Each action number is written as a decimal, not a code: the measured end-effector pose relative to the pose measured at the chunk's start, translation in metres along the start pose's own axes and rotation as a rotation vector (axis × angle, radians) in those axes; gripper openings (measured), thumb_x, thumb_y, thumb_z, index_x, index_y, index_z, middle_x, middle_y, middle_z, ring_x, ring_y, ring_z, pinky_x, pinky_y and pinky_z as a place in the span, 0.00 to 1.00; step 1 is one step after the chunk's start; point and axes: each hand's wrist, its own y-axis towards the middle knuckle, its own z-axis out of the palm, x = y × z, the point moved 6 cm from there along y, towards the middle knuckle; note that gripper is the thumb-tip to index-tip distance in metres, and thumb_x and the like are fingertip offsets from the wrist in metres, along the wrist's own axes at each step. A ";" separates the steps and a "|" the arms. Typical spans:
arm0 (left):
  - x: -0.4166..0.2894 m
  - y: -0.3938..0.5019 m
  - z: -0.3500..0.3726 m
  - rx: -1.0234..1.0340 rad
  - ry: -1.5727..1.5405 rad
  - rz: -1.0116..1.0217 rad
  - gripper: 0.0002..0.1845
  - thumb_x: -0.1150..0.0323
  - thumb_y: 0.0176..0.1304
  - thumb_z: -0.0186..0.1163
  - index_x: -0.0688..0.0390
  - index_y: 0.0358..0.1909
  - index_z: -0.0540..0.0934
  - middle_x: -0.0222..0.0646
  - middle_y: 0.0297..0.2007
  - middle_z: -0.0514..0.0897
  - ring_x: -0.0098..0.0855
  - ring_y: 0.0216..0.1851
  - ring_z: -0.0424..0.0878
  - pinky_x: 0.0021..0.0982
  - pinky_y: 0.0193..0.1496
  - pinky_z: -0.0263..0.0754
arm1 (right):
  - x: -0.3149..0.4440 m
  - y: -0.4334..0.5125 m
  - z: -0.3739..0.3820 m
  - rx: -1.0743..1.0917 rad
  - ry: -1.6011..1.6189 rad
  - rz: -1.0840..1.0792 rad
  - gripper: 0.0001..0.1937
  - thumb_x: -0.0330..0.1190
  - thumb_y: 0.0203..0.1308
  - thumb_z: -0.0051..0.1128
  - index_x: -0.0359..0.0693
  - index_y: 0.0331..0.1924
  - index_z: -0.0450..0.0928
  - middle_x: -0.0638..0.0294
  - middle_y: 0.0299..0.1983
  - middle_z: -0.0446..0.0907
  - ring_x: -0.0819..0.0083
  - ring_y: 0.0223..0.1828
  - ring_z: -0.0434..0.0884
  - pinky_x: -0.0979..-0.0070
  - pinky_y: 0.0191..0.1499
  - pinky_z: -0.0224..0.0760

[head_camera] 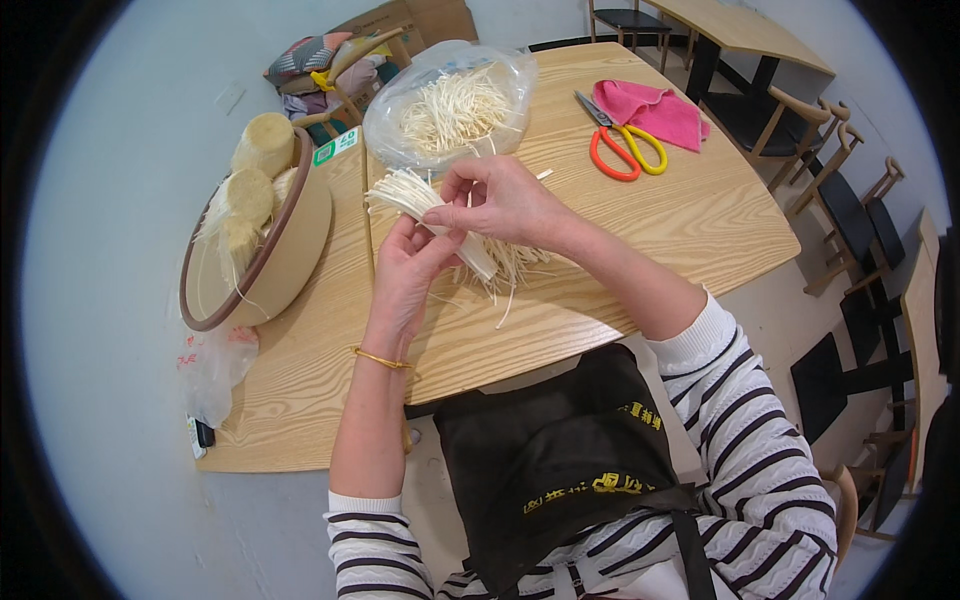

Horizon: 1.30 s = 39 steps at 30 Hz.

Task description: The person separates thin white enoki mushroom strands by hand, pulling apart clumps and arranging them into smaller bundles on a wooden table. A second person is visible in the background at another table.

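A bundle of white enoki mushrooms (409,189) is held above the wooden table, its small caps pointing to the upper left. My left hand (412,266) grips the bundle from below and the left side. Over its middle, my right hand (491,202) has thumb and fingertips on the strands. Loose enoki strands (517,262) lie on the table under and beside my hands. Just beyond them sits a clear plastic bag (382,105), opened wide, with a heap of separated enoki (461,109) inside.
A beige basin (300,277) with a brown rim holds several enoki clumps (251,195) at the left. Scissors (619,142) with red and yellow handles touch a pink cloth (652,109) at the far right. A crumpled plastic bag (217,375) lies by the wall. Chairs (847,202) stand beyond the table (675,225).
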 end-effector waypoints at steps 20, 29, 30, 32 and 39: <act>0.003 0.002 -0.004 -0.030 -0.200 -0.041 0.13 0.70 0.63 0.58 0.61 0.48 0.73 0.31 0.43 0.79 0.23 0.41 0.79 0.26 0.42 0.77 | -0.019 0.002 0.007 -0.009 0.157 0.080 0.10 0.32 0.54 0.62 0.33 0.27 0.78 0.63 0.23 0.79 0.81 0.25 0.76 0.80 0.29 0.70; 0.002 0.001 -0.005 -0.056 -0.099 -0.044 0.14 0.69 0.62 0.58 0.60 0.48 0.73 0.30 0.41 0.80 0.23 0.41 0.78 0.27 0.44 0.76 | -0.025 0.001 0.008 0.007 0.206 0.172 0.08 0.31 0.53 0.60 0.33 0.30 0.80 0.59 0.25 0.81 0.77 0.26 0.78 0.76 0.31 0.72; 0.003 0.002 -0.005 -0.047 -0.152 -0.052 0.13 0.69 0.61 0.59 0.61 0.47 0.73 0.31 0.41 0.79 0.23 0.40 0.78 0.27 0.43 0.76 | -0.024 0.000 0.008 0.010 0.226 0.184 0.08 0.31 0.53 0.59 0.33 0.30 0.79 0.60 0.25 0.81 0.77 0.26 0.78 0.77 0.31 0.72; 0.003 0.001 -0.004 -0.039 -0.183 -0.058 0.14 0.68 0.61 0.59 0.60 0.47 0.73 0.30 0.41 0.79 0.23 0.41 0.78 0.27 0.44 0.76 | -0.025 0.001 0.008 0.016 0.274 0.188 0.07 0.29 0.53 0.59 0.33 0.30 0.79 0.61 0.24 0.80 0.78 0.25 0.78 0.78 0.30 0.72; 0.007 0.002 -0.011 -0.062 -0.231 -0.091 0.15 0.66 0.62 0.58 0.60 0.49 0.72 0.30 0.45 0.78 0.24 0.46 0.76 0.30 0.49 0.74 | -0.024 0.001 0.011 0.052 0.429 0.215 0.08 0.30 0.53 0.60 0.34 0.26 0.76 0.64 0.23 0.78 0.80 0.23 0.76 0.81 0.27 0.70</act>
